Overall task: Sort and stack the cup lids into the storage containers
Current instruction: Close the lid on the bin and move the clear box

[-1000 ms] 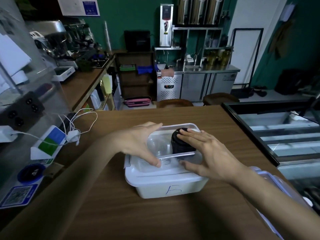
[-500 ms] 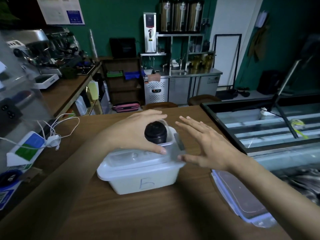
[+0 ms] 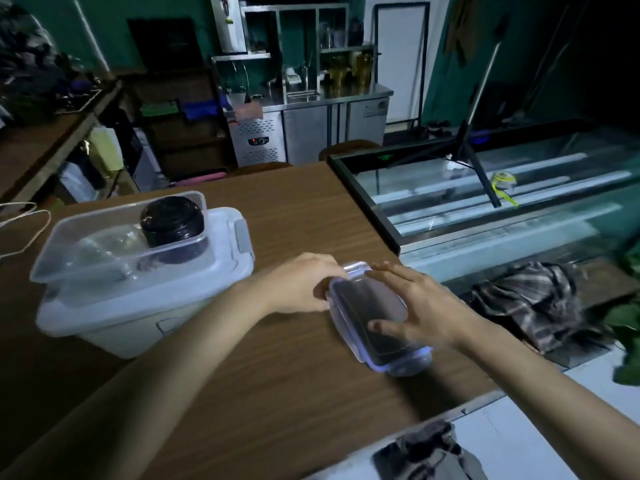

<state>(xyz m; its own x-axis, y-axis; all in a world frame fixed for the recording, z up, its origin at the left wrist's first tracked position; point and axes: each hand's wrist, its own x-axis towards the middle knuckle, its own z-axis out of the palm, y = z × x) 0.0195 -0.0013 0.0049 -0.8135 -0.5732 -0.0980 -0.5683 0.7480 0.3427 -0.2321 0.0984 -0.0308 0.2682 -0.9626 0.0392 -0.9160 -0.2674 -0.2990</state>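
Left hand (image 3: 304, 287) at centre frame, fingers curled against the left rim of the container lid (image 3: 369, 315), pinching that edge just below the lid's far clip. Right hand (image 3: 427, 308) laid over the same lid from the right side, fingers spread and fairly straight, thumb flat on the dark middle panel, fingertips reaching to the far end. Both hands were on the one lid, close together, with only the lid's width between them. The lid was translucent with a dark centre and sat on the table (image 3: 298, 386) right of centre, long axis running away from the camera. Its near end looked slightly raised, but blur made this uncertain.

To the left, apart from the hands, stood the white storage container (image 3: 145, 317), a mark on its front wall too smeared to read. A clear tray (image 3: 69, 233) rested across its open top. In the tray's right half was a stack of black cup lids (image 3: 172, 220). In its left half were clear cup lids (image 3: 110, 242), number not readable.

Outward: a white cable (image 3: 20, 233) looped at the left edge of frame. A glass display case (image 3: 485, 216) abutted the table's right side. A checked cloth (image 3: 530, 306) lay bunched right of the right hand. A steel cabinet (image 3: 311, 129) stood against the back wall, top centre.
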